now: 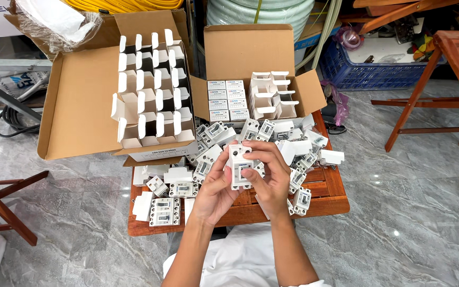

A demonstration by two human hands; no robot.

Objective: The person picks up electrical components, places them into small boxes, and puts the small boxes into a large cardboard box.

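Large carton [88, 101] of open empty small boxes stands behind the wooden counter [325, 196]; smaller carton [251, 64] beside it. Above the counter, left hand [216, 188] and right hand [272, 178] jointly grip one white circuit breaker [240, 166], apparently under inspection; boxing likely follows.

Packaging noted: two open brown cartons and many small white boxes.

Large brown carton [81, 90], upper left, flaps spread, holds rows of small white boxes [152, 87] standing with top flaps open. Smaller brown carton [240, 50], upper centre, holds closed white boxes with pale labels [228, 100] on its left half and open white boxes [273, 95] on its right. Loose white boxes [331, 156] lie on the wooden surface [329, 197]; one flattened [144, 205] at its left edge.
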